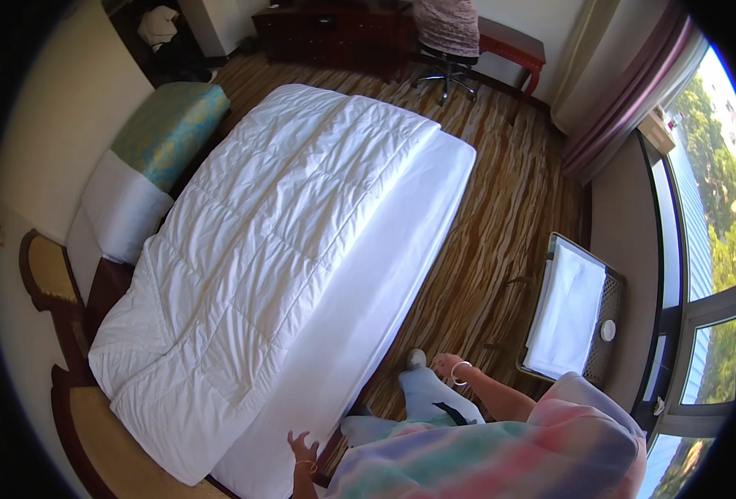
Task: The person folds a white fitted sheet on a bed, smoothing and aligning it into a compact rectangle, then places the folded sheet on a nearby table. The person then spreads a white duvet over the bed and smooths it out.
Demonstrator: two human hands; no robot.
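Observation:
A white quilt lies rumpled over the bed, its far part folded into layers. Along the right side of the mattress a strip of smooth white sheet shows bare of the quilt. My left hand is over the near right edge of that sheet, fingers spread and curved, holding nothing. Out to the right of the bed, above the floor and my leg, hangs my right hand, a white bangle on its wrist. Its fingers are loosely bent, with nothing seen in them.
A woven-sided seat or rack by the window bears folded white linen and a small round white item. Left of the bed are a wooden headboard and a green-gold patterned cover. A swivel chair stands at the far end.

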